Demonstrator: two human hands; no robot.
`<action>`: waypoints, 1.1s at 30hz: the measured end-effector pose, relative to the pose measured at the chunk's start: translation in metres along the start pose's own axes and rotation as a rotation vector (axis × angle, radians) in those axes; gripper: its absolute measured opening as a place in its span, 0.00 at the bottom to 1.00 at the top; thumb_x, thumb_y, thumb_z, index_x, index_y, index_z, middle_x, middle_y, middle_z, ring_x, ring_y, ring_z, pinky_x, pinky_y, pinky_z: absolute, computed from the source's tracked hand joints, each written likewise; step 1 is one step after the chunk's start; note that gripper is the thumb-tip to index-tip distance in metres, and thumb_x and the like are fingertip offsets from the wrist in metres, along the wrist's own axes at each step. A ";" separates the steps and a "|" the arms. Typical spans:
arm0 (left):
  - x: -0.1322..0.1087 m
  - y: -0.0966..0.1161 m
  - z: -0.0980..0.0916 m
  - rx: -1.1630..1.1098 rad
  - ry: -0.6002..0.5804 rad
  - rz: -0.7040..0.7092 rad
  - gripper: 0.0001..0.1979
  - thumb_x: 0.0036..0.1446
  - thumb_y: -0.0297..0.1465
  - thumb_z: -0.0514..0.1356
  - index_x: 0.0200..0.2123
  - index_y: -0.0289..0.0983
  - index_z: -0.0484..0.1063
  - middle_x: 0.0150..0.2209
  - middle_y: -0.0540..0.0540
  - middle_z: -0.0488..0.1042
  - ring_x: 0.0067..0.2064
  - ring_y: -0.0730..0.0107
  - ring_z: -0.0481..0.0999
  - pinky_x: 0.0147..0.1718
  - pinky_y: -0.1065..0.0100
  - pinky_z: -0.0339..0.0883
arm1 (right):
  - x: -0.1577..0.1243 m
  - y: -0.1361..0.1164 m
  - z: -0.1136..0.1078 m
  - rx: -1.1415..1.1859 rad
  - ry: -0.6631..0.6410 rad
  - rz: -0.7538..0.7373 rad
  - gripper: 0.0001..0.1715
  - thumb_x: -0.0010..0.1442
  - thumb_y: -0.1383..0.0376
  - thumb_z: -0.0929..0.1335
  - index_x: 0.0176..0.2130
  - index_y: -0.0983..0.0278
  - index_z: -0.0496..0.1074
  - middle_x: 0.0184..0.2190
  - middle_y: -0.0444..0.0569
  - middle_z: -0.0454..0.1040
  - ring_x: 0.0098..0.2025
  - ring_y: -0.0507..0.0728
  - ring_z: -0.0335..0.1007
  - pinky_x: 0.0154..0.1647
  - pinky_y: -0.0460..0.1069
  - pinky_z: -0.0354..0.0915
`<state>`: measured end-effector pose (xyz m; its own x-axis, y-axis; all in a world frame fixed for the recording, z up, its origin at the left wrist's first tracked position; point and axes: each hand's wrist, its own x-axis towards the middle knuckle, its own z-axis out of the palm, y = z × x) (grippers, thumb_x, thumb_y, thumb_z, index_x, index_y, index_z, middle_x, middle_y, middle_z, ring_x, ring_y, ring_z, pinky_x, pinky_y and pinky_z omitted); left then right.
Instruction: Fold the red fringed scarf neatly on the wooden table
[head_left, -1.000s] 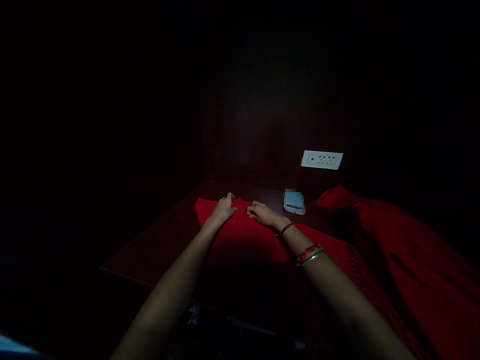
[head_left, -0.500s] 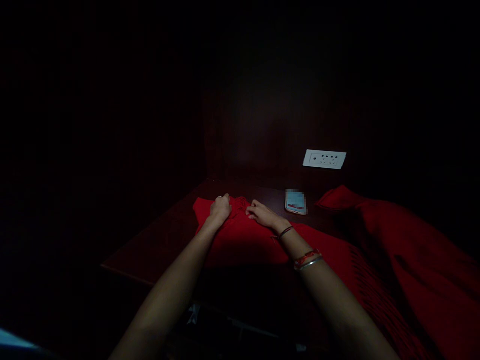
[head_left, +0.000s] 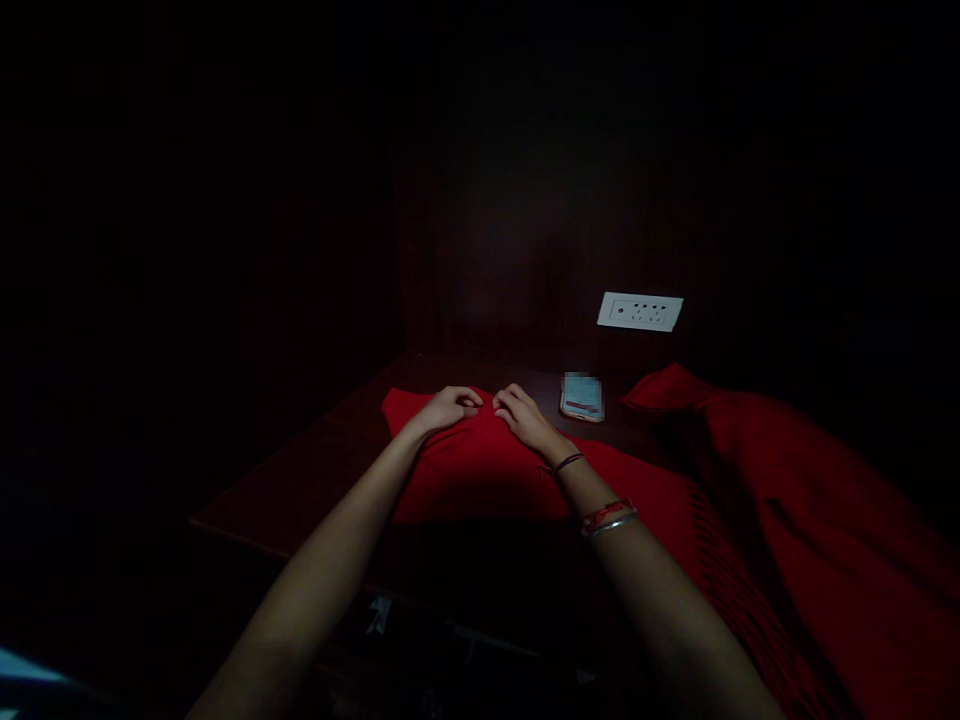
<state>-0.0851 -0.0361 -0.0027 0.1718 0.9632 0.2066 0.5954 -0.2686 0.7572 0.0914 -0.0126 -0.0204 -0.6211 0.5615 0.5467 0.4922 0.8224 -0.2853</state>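
Note:
A red fringed cloth (head_left: 480, 470), like a scarf or shawl, lies across the dark tabletop and runs toward the lower right, where its tassels show. At its far edge my left hand (head_left: 447, 408) is closed, thumb and fingers pinching the fabric. Just to the right, my right hand (head_left: 522, 416) has curled fingers on the same edge, closed on the cloth. Only a narrow strip of fabric separates the two hands. Bracelets circle my right wrist. The cloth between the fingertips is too small to make out.
A phone (head_left: 582, 397), its screen pixelated, lies beyond my right hand. Above it, a white socket panel (head_left: 640, 312) is set in the dark wall. More red fabric (head_left: 810, 450) is heaped at the right. The table's left edge (head_left: 240, 535) shows faintly.
My left hand has turned, its fingers now pointing right toward my right hand. The bunched fabric between the hands looks flatter. The whole view has shifted slightly.

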 end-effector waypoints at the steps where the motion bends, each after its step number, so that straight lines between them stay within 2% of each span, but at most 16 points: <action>1: -0.001 0.000 0.001 -0.090 -0.029 -0.049 0.11 0.42 0.24 0.55 0.33 0.33 0.68 0.29 0.48 0.71 0.32 0.73 0.69 0.34 0.71 0.61 | 0.000 -0.001 0.000 0.002 0.011 0.002 0.05 0.54 0.69 0.58 0.32 0.64 0.61 0.31 0.46 0.57 0.35 0.51 0.54 0.37 0.44 0.53; 4: -0.006 0.002 0.001 -0.254 -0.183 -0.115 0.08 0.41 0.24 0.55 0.30 0.32 0.67 0.27 0.49 0.70 0.30 0.74 0.69 0.33 0.72 0.61 | 0.000 -0.008 -0.003 0.027 0.049 -0.003 0.06 0.54 0.69 0.57 0.31 0.64 0.61 0.31 0.46 0.58 0.34 0.51 0.55 0.37 0.44 0.53; 6: -0.007 0.005 0.003 -0.240 -0.264 -0.106 0.06 0.41 0.22 0.54 0.27 0.32 0.66 0.25 0.50 0.70 0.29 0.75 0.69 0.32 0.73 0.61 | 0.001 -0.012 -0.005 0.052 0.069 -0.012 0.06 0.54 0.69 0.57 0.31 0.64 0.61 0.31 0.46 0.59 0.34 0.51 0.55 0.37 0.44 0.53; 8: -0.008 0.007 0.006 -0.129 -0.171 -0.136 0.08 0.41 0.22 0.55 0.30 0.32 0.65 0.25 0.50 0.70 0.29 0.75 0.69 0.30 0.74 0.61 | 0.003 -0.015 -0.007 0.075 0.061 -0.028 0.06 0.54 0.69 0.58 0.30 0.64 0.61 0.30 0.46 0.59 0.34 0.51 0.55 0.37 0.44 0.53; 11: -0.008 0.008 0.006 0.083 0.103 -0.209 0.16 0.38 0.25 0.60 0.35 0.33 0.62 0.29 0.47 0.70 0.31 0.71 0.69 0.30 0.72 0.61 | 0.003 -0.015 -0.007 0.085 0.032 -0.035 0.04 0.53 0.69 0.59 0.29 0.65 0.62 0.29 0.45 0.60 0.33 0.51 0.56 0.36 0.44 0.53; 12: -0.008 0.009 0.004 0.166 0.155 -0.224 0.17 0.37 0.27 0.61 0.34 0.34 0.62 0.30 0.46 0.70 0.32 0.69 0.69 0.31 0.71 0.60 | 0.003 -0.014 -0.007 0.083 0.031 -0.029 0.04 0.52 0.70 0.59 0.29 0.65 0.62 0.29 0.45 0.60 0.33 0.51 0.56 0.36 0.44 0.53; 14: -0.011 0.011 -0.002 0.302 0.164 -0.230 0.12 0.40 0.31 0.60 0.31 0.35 0.64 0.30 0.45 0.70 0.34 0.66 0.69 0.32 0.69 0.60 | 0.002 -0.012 -0.008 0.079 0.041 -0.013 0.04 0.52 0.70 0.59 0.29 0.65 0.62 0.29 0.45 0.60 0.34 0.51 0.56 0.37 0.44 0.53; 16: -0.014 0.015 -0.008 0.332 0.102 -0.199 0.08 0.45 0.34 0.55 0.28 0.35 0.65 0.30 0.46 0.70 0.34 0.67 0.68 0.33 0.70 0.59 | 0.001 -0.012 -0.010 0.081 0.047 -0.006 0.04 0.52 0.70 0.59 0.29 0.65 0.63 0.30 0.46 0.60 0.35 0.51 0.56 0.37 0.44 0.53; 19: -0.019 0.021 -0.011 0.124 -0.077 -0.130 0.09 0.46 0.30 0.54 0.33 0.35 0.65 0.32 0.48 0.69 0.35 0.72 0.68 0.33 0.73 0.60 | 0.002 -0.014 -0.012 0.091 0.041 -0.019 0.05 0.53 0.70 0.59 0.29 0.65 0.63 0.30 0.46 0.61 0.35 0.50 0.56 0.37 0.44 0.53; 22: -0.020 0.023 -0.004 -0.112 -0.136 -0.126 0.18 0.42 0.22 0.55 0.40 0.32 0.61 0.31 0.48 0.68 0.33 0.75 0.68 0.33 0.74 0.60 | 0.003 -0.017 -0.013 0.103 0.046 -0.037 0.05 0.52 0.70 0.59 0.29 0.65 0.63 0.30 0.46 0.61 0.34 0.50 0.56 0.37 0.44 0.53; 24: -0.020 0.021 0.002 -0.251 -0.150 -0.119 0.25 0.42 0.19 0.54 0.47 0.32 0.54 0.29 0.50 0.68 0.30 0.77 0.68 0.32 0.74 0.61 | 0.005 -0.019 -0.014 0.109 0.056 -0.038 0.05 0.53 0.70 0.59 0.28 0.65 0.63 0.30 0.46 0.61 0.34 0.50 0.56 0.37 0.44 0.53; 27: -0.016 0.015 0.008 -0.369 -0.230 -0.112 0.36 0.41 0.18 0.53 0.54 0.35 0.41 0.26 0.53 0.67 0.27 0.80 0.67 0.31 0.73 0.61 | 0.006 -0.021 -0.016 0.108 0.068 -0.022 0.06 0.53 0.70 0.59 0.28 0.65 0.63 0.30 0.46 0.61 0.35 0.51 0.56 0.38 0.44 0.53; 29: -0.014 0.012 0.011 -0.314 -0.198 -0.136 0.40 0.41 0.18 0.53 0.55 0.34 0.35 0.24 0.54 0.66 0.26 0.79 0.67 0.31 0.72 0.61 | 0.007 -0.021 -0.017 0.100 0.055 -0.015 0.06 0.53 0.70 0.59 0.28 0.65 0.64 0.30 0.46 0.61 0.34 0.51 0.56 0.37 0.45 0.53; 33: -0.010 0.013 0.018 0.084 0.041 -0.126 0.45 0.38 0.22 0.58 0.56 0.34 0.34 0.23 0.54 0.67 0.26 0.75 0.68 0.30 0.71 0.61 | 0.006 -0.018 -0.014 0.064 0.023 -0.001 0.06 0.52 0.69 0.60 0.28 0.66 0.65 0.29 0.46 0.61 0.33 0.50 0.56 0.36 0.44 0.53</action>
<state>-0.0646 -0.0492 -0.0059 0.0609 0.9883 0.1397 0.6738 -0.1440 0.7247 0.0871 -0.0253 -0.0005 -0.6069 0.5589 0.5651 0.4509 0.8276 -0.3343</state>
